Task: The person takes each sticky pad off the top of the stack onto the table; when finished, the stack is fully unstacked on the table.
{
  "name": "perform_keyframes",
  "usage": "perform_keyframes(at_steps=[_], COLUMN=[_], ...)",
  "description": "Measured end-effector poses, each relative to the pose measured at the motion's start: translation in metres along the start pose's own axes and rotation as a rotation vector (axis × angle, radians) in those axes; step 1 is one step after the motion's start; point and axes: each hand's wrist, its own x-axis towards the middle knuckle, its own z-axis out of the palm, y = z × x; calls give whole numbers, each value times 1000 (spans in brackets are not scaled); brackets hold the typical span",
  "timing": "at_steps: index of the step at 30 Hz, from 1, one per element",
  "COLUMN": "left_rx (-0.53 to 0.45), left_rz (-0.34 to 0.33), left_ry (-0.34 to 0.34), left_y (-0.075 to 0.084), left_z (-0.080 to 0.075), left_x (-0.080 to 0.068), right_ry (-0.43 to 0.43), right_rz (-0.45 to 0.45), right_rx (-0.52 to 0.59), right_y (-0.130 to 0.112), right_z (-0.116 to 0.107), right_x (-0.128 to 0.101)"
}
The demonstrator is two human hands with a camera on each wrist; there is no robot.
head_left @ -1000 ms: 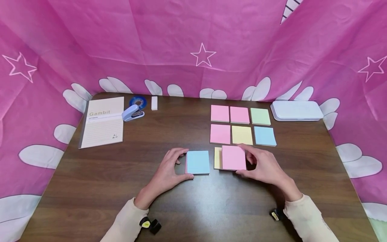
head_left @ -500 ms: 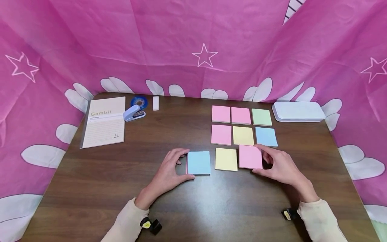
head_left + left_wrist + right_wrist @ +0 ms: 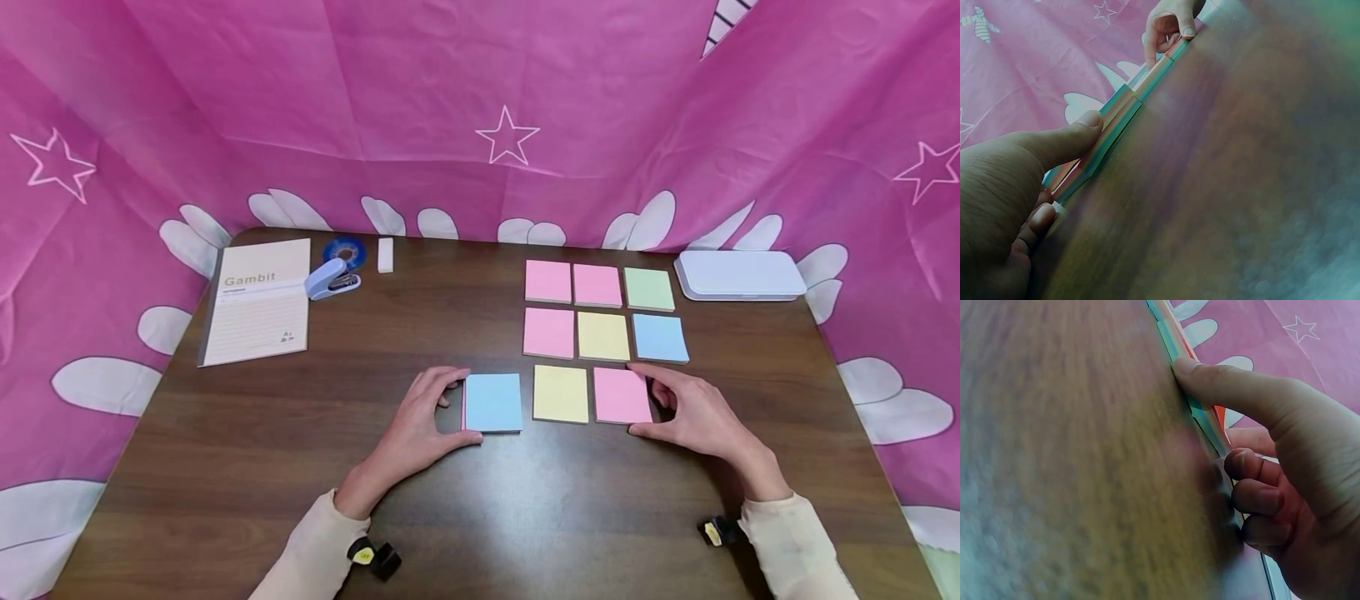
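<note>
On the brown table (image 3: 300, 467) my left hand (image 3: 422, 425) grips the left side of a sticky-note pad with a blue top (image 3: 492, 402), thumb at its near corner and fingers at the far one. The left wrist view shows the thumb (image 3: 1079, 134) on the pad's striped edge (image 3: 1110, 134). My right hand (image 3: 686, 412) pinches a pink pad (image 3: 622, 395) at its right side, flat on the table beside a yellow pad (image 3: 561, 394). In the right wrist view the thumb (image 3: 1222, 387) presses the pad's edge (image 3: 1200, 419). Behind them lie two rows of pads (image 3: 604, 311).
A Gambit notebook (image 3: 257, 302) lies at the far left, with a stapler (image 3: 332, 280), a blue tape roll (image 3: 345, 250) and a white eraser (image 3: 385, 255) behind it. A white flat case (image 3: 738, 276) sits at the far right. Pink cloth (image 3: 480, 108) walls the table.
My right hand has slid the pink pad from on top of the yellow pad to the right and set it down beside it. My left hand stayed on the blue-topped pad.
</note>
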Motion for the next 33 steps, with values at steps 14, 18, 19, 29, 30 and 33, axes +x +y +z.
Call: perform_keyframes(at_steps=[14, 18, 19, 29, 30, 33], left_rx=[12, 6, 6, 4, 5, 4], left_rz=[-5, -8, -8, 1, 1, -4], left_ry=[-7, -6, -6, -4, -4, -7], left_y=[0, 0, 0, -2, -2, -1], left_z=[1, 0, 0, 0, 0, 0], left_x=[1, 1, 1, 1, 1, 1], right_ry=[61, 124, 140, 262, 269, 280], right_rz=[-7, -43, -53, -186, -195, -214], right_rx=[50, 87, 93, 76, 66, 49], right_y=[1, -1, -2, -33, -37, -47], right_z=[3, 3, 4, 9, 11, 16], right_x=[-6, -7, -7, 10, 12, 17])
